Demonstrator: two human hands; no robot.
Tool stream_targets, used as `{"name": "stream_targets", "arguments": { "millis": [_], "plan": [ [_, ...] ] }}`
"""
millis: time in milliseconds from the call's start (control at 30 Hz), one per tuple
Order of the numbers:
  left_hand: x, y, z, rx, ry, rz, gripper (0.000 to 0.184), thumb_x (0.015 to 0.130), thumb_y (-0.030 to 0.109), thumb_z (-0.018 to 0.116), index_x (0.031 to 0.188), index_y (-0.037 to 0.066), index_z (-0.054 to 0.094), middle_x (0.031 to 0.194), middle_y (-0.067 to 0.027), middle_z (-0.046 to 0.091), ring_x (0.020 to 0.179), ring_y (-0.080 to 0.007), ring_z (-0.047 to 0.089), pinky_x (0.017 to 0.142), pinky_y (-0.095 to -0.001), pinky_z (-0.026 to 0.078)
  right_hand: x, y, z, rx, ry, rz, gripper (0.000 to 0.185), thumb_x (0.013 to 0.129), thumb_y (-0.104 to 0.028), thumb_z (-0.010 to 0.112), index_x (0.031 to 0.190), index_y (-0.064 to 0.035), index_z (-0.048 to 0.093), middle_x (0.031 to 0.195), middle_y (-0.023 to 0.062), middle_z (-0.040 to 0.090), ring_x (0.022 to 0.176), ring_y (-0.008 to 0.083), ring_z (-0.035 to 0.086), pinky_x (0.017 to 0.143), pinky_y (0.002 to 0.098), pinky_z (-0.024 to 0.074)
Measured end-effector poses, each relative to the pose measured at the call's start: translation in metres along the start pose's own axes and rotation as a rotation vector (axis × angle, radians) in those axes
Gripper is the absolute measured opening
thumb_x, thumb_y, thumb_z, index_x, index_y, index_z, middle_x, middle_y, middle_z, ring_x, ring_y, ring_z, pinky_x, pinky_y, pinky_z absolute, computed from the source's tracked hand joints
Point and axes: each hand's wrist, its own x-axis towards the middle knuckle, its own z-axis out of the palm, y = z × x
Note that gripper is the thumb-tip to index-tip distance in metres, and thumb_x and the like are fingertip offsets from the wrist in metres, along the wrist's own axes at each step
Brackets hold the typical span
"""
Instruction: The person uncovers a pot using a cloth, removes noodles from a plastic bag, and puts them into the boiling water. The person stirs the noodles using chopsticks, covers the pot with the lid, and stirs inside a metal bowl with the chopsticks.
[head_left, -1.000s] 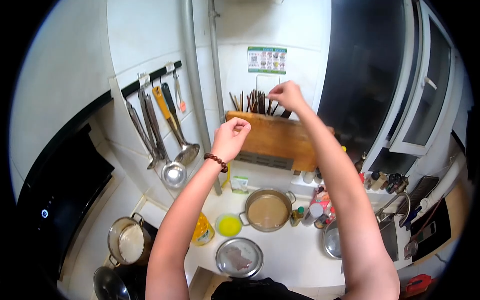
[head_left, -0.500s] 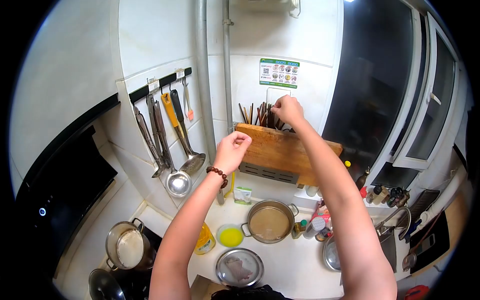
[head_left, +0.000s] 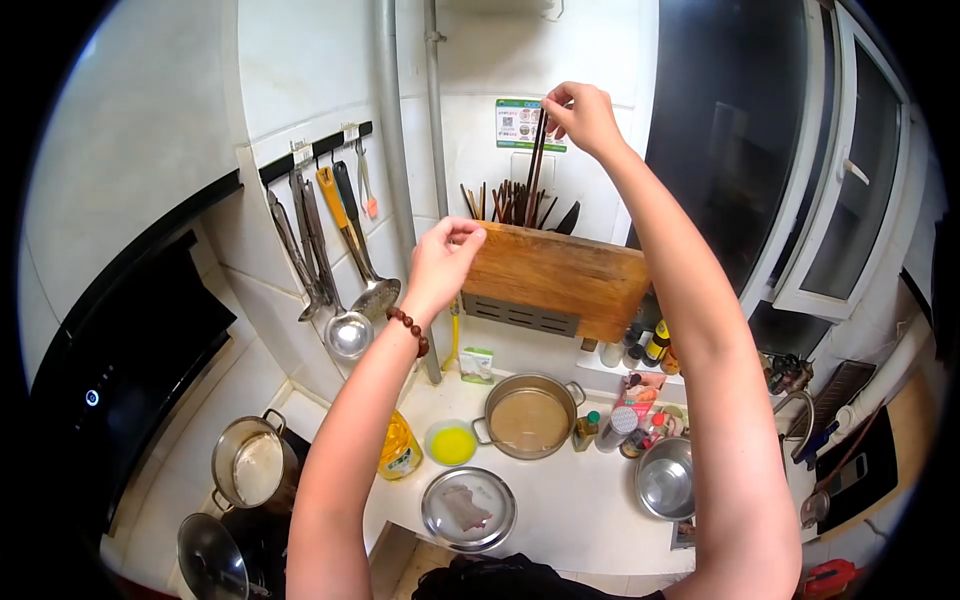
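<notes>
My right hand (head_left: 585,115) pinches the top ends of dark chopsticks (head_left: 537,155), which stand nearly upright above the holder. More chopsticks (head_left: 510,205) and a dark knife (head_left: 568,218) poke up behind a wooden cutting board (head_left: 555,280). My left hand (head_left: 443,262), with a brown bead bracelet on the wrist, is closed at the board's upper left corner; whether its fingers hold anything is too small to tell. Below on the counter are a two-handled pot (head_left: 529,417) of cloudy liquid, a bowl of yellow liquid (head_left: 451,443) and a metal plate with pale meat (head_left: 466,508).
Ladles and other utensils (head_left: 350,334) hang on the left wall. A pot (head_left: 255,468) and a dark pan (head_left: 212,557) sit at the lower left. An oil bottle (head_left: 400,447), seasoning bottles (head_left: 617,428) and a steel bowl (head_left: 665,480) stand on the counter.
My right hand has risen from among the chopsticks, pulling dark ones upward. My left hand has moved to the board's upper left corner. The view has shifted slightly.
</notes>
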Motion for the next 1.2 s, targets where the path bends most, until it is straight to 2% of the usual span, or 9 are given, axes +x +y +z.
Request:
{"name": "stream_targets", "arguments": {
  "millis": [200, 367, 433, 567, 633, 733, 900, 967, 1200],
  "plan": [
    [0.027, 0.029, 0.048, 0.257, 0.111, 0.297, 0.056, 0.096, 0.033, 0.069, 0.138, 0.001, 0.053, 0.132, -0.0186, 0.064, 0.118, -0.0255, 0.065, 0.098, -0.0355, 0.05, -0.023, -0.055, -0.035, 0.086, -0.072, -0.117, 0.017, 0.092, -0.01, 0.07, 0.092, 0.0072, 0.069, 0.071, 0.0105, 0.071, 0.062, 0.0156, 0.071, 0.056, 0.0283, 0.0582],
    [-0.015, 0.034, 0.053, -0.037, -0.248, 0.301, 0.032, 0.104, 0.025, 0.057, 0.119, -0.003, 0.056, 0.102, -0.0068, 0.07, 0.099, -0.0172, 0.067, 0.091, -0.0344, 0.052, -0.1, -0.113, -0.029, 0.416, -0.215, -0.106, 0.016, 0.092, -0.009, 0.072, 0.09, 0.0058, 0.067, 0.07, 0.0055, 0.066, 0.061, 0.011, 0.065, 0.056, 0.0264, 0.054],
    [-0.084, 0.019, 0.047, -0.348, -0.328, 0.04, 0.029, 0.108, 0.026, 0.05, 0.103, -0.001, 0.057, 0.093, -0.0117, 0.07, 0.085, -0.0208, 0.071, 0.083, -0.0348, 0.057, -0.147, -0.116, -0.007, 0.488, -0.26, 0.029, 0.015, 0.092, -0.01, 0.072, 0.092, 0.0041, 0.067, 0.069, 0.0033, 0.065, 0.061, 0.0092, 0.062, 0.055, 0.0243, 0.0494],
    [-0.231, -0.049, 0.008, -0.93, 0.032, -0.218, 0.038, 0.111, 0.032, 0.037, 0.103, 0.0, 0.057, 0.093, -0.0159, 0.069, 0.098, -0.0316, 0.071, 0.093, -0.0426, 0.056, -0.291, -0.1, 0.074, 0.667, -0.331, 0.232, 0.021, 0.096, -0.004, 0.063, 0.115, 0.0024, 0.065, 0.082, 0.0032, 0.065, 0.07, 0.0099, 0.063, 0.062, 0.0263, 0.0524],
    [-0.291, -0.074, -0.017, -1.152, 0.343, -0.339, 0.04, 0.11, 0.037, 0.036, 0.105, 0.002, 0.055, 0.099, -0.0179, 0.067, 0.112, -0.0384, 0.065, 0.107, -0.0502, 0.047, -0.372, -0.106, 0.113, 0.449, -0.492, -0.005, 0.038, 0.089, 0.002, 0.063, 0.127, 0.0005, 0.063, 0.08, 0.0056, 0.065, 0.068, 0.0104, 0.062, 0.065, 0.0265, 0.0533],
    [-0.358, -0.078, -0.057, -1.217, 0.731, -0.517, 0.039, 0.108, 0.043, 0.039, 0.109, 0.008, 0.056, 0.113, -0.0131, 0.065, 0.127, -0.0363, 0.056, 0.112, -0.052, 0.042, -0.477, -0.138, 0.161, 0.745, -0.917, 0.087, 0.081, 0.075, 0.0, 0.082, 0.149, -0.0076, 0.049, 0.094, 0.0041, 0.065, 0.071, 0.0122, 0.061, 0.064, 0.0264, 0.0532],
    [-0.43, -0.068, -0.086, -1.211, 0.842, -0.532, 0.04, 0.11, 0.042, 0.035, 0.118, 0.006, 0.05, 0.13, -0.0182, 0.059, 0.133, -0.0356, 0.051, 0.114, -0.0473, 0.04, -0.516, -0.243, 0.21, 0.945, -0.64, 0.034, 0.045, 0.083, -0.004, 0.08, 0.126, -0.0009, 0.067, 0.091, 0.0082, 0.065, 0.069, 0.0143, 0.06, 0.062, 0.0286, 0.052],
    [-0.446, -0.068, -0.099, -1.236, 0.85, -0.509, 0.039, 0.11, 0.042, 0.035, 0.119, 0.007, 0.05, 0.132, -0.0182, 0.059, 0.133, -0.0351, 0.051, 0.114, -0.0467, 0.039, -0.534, -0.262, 0.239, 1.24, -0.5, 0.376, 0.012, 0.093, -0.005, 0.068, 0.1, 0.0041, 0.072, 0.087, 0.0108, 0.064, 0.067, 0.0156, 0.06, 0.06, 0.0277, 0.0497],
    [-0.494, -0.074, -0.197, -0.928, 0.807, -0.492, 0.059, 0.108, 0.054, 0.028, 0.136, 0.006, 0.049, 0.141, -0.0178, 0.055, 0.126, -0.0293, 0.055, 0.11, -0.0444, 0.041, -0.485, -0.326, 0.337, 1.182, -0.632, 0.293, 0.017, 0.1, -0.006, 0.057, 0.085, 0.0008, 0.059, 0.079, 0.0093, 0.063, 0.064, 0.0146, 0.061, 0.057, 0.0273, 0.0478]
  ]
}}
